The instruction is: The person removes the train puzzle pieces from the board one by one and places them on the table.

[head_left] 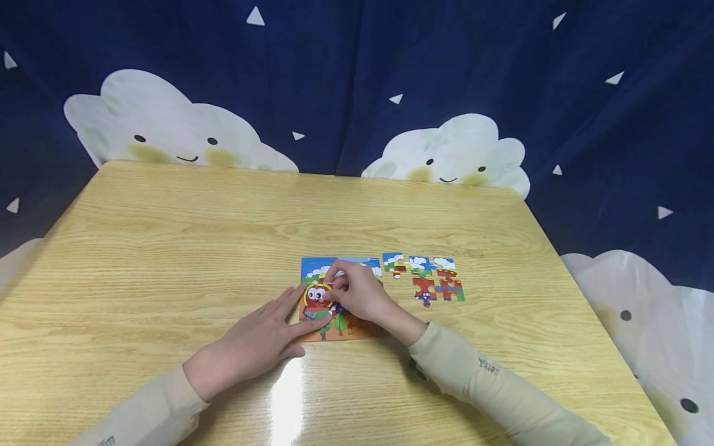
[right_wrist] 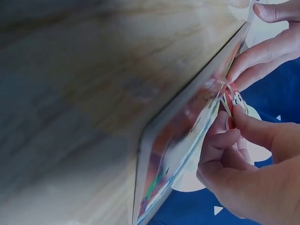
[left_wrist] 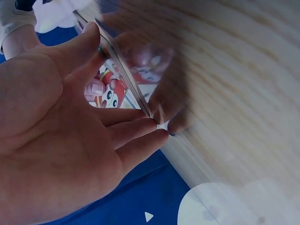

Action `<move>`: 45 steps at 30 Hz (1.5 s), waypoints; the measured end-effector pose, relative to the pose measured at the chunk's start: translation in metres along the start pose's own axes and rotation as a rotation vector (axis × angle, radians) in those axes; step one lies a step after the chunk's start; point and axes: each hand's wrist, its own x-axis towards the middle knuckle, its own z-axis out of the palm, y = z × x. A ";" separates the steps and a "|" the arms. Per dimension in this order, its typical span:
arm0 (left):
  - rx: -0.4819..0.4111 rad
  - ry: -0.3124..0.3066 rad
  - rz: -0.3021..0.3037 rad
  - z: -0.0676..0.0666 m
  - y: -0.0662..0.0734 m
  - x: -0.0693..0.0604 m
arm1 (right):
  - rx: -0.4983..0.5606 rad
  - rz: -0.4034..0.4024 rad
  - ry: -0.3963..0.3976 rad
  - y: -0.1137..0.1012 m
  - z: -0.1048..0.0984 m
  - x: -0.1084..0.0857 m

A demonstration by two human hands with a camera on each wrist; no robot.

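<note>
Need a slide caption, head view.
Right hand pinches a red puzzle piece at a puzzle board, left hand at its edge; five loose pieces to the right.

Light-grained wooden table [head_left: 167, 248], navy cloud-patterned backdrop [head_left: 312, 62], probably fabric, bright tabletop glare [head_left: 287, 396]

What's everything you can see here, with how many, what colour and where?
Puzzle board: one, multicoloured, on the table, under the hands
Face piece: one, mainly red with white eyes, pinched at the board
Loose pieces: five, multicoloured, on the table right of the board
Table: one, light wood, beneath the puzzle
Curtain: at least one, dark blue with white clouds and triangles, around the table
Sleeves: two, beige, on both forearms
Left hand: one, bare, touching the board's left side
Right hand: one, bare, pinching the face piece
</note>
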 end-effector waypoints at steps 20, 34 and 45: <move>-0.003 0.001 -0.007 0.001 0.000 -0.001 | 0.077 0.149 0.044 0.027 -0.048 -0.016; -0.024 0.038 0.015 0.002 -0.001 -0.001 | 0.011 0.215 0.137 0.057 -0.083 -0.033; -0.001 0.054 0.035 0.001 0.000 -0.001 | 0.019 0.277 0.149 0.069 -0.095 -0.042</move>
